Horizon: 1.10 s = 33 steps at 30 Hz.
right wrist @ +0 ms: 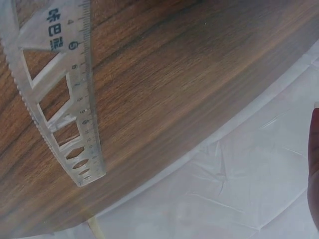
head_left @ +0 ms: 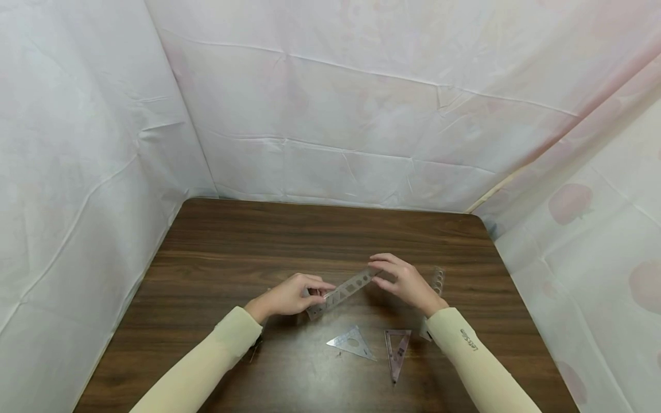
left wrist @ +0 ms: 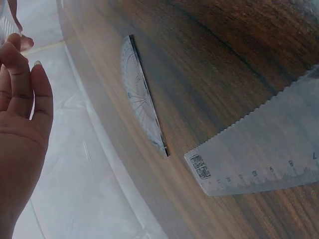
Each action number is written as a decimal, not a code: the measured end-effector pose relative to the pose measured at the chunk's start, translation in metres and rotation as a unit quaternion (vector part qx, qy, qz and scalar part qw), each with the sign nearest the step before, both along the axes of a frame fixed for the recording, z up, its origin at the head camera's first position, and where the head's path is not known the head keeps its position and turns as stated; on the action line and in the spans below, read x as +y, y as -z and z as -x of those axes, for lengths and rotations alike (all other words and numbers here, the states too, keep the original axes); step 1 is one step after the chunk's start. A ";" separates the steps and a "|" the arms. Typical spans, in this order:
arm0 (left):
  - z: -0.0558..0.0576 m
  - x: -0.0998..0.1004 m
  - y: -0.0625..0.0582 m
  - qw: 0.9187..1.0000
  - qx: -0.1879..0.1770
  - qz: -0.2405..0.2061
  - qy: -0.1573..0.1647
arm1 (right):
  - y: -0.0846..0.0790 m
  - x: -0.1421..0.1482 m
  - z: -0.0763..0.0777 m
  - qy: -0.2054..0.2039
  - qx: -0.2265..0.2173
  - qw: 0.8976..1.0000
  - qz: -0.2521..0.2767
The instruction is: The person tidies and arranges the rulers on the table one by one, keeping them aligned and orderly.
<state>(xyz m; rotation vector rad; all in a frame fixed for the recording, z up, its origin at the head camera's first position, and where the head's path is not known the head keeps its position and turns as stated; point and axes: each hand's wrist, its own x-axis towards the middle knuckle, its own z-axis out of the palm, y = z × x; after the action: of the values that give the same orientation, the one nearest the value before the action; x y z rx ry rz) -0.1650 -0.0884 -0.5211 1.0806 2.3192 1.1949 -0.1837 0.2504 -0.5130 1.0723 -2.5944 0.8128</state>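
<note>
The ruler [head_left: 344, 292] is clear plastic, the tabletop [head_left: 310, 235] glossy wood, the curtain [head_left: 330, 109] creased cloth.

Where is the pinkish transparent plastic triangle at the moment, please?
In the head view, the pinkish transparent plastic triangle lies on the brown wood-grain table, right of the clear triangular plastic set square and left of the person's pale yellow right sleeve.

"What's on the wood-grain table [left wrist: 194, 84]?"
"A clear protractor [left wrist: 139, 94], its straight edge facing a saw-edged ruler [left wrist: 264, 139] with a QR code [left wrist: 201, 167]."
"And the left hand [left wrist: 22, 109]?"
"Far left, fingertips at ribbed clear plastic [left wrist: 5, 27]."
</note>
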 end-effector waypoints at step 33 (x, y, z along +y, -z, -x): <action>0.010 0.007 0.002 0.974 0.066 -0.111 -0.186 | 0.009 -0.039 0.001 0.069 -0.030 0.988 0.133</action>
<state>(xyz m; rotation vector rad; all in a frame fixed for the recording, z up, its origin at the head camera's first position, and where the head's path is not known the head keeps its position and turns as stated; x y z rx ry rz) -0.1749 -0.0811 -0.5233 0.8349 2.6214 1.5942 -0.1843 0.2118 -0.5216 0.7954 -2.4834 1.1321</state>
